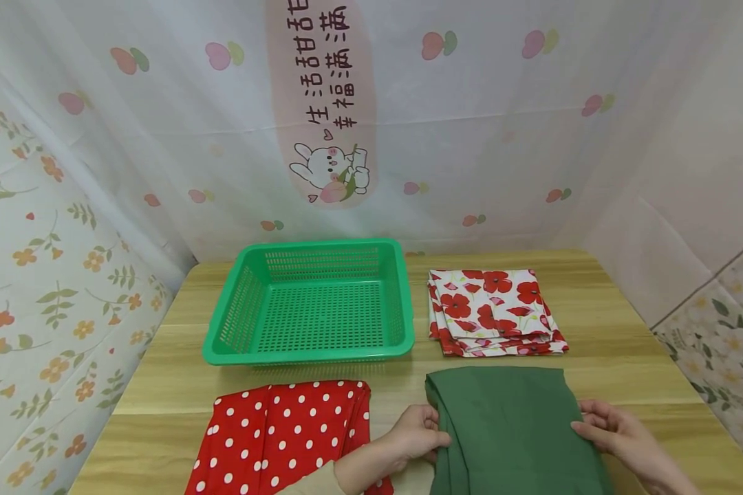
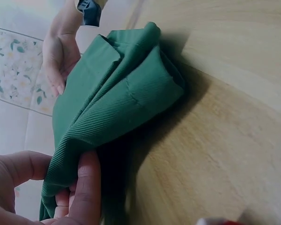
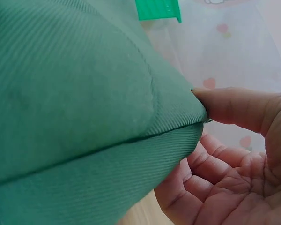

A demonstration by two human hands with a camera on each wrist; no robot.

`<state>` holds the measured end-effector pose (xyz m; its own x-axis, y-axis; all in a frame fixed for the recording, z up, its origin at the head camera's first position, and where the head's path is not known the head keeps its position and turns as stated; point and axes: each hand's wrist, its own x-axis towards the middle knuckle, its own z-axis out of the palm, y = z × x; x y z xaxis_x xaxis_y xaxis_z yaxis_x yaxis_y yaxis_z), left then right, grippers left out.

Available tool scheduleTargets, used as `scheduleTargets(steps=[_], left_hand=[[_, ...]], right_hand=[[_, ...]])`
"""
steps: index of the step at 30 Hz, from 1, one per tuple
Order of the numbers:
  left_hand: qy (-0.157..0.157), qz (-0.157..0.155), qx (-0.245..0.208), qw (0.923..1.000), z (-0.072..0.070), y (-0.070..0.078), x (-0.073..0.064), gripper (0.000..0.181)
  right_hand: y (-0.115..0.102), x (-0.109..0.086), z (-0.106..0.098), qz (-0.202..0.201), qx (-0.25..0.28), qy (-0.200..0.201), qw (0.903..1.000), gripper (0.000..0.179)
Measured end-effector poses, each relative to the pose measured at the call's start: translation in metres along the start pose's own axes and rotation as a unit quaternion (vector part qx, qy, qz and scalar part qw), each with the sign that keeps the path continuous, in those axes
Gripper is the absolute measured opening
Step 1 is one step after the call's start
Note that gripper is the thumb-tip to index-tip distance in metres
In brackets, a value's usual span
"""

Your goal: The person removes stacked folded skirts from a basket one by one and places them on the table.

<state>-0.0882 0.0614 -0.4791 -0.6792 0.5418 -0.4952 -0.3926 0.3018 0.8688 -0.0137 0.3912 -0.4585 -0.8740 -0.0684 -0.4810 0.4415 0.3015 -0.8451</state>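
Note:
A folded dark green cloth (image 1: 514, 426) lies at the front right of the table, between both hands. My left hand (image 1: 413, 436) pinches its left edge; in the left wrist view the thumb and fingers (image 2: 88, 183) grip the layered fold. On the opposite side my right hand (image 1: 619, 433) pinches the right edge, with the thumb on top and the fingers beneath, as the right wrist view shows at the cloth's corner (image 3: 196, 105). Several layers of the fold show along the left side. The near end of the cloth is cut off by the head view's lower border.
A green plastic basket (image 1: 309, 357) with nothing in it stands at the back left. A red polka-dot cloth (image 1: 285, 433) lies folded in front of it, partly under my left forearm. Behind the green cloth sits a folded white cloth with red poppies (image 1: 495, 306). Printed curtains (image 1: 501, 158) hang behind the table.

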Motion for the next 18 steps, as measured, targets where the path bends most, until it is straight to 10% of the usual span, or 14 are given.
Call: scheduleTargets(steps=[18], left_hand=[[0.029,-0.004,0.014,0.9995,0.001,-0.011,0.006,0.010]], right_hand=[[0.003,0.011,0.016,0.012,-0.115,0.114,0.9868,0.048]])
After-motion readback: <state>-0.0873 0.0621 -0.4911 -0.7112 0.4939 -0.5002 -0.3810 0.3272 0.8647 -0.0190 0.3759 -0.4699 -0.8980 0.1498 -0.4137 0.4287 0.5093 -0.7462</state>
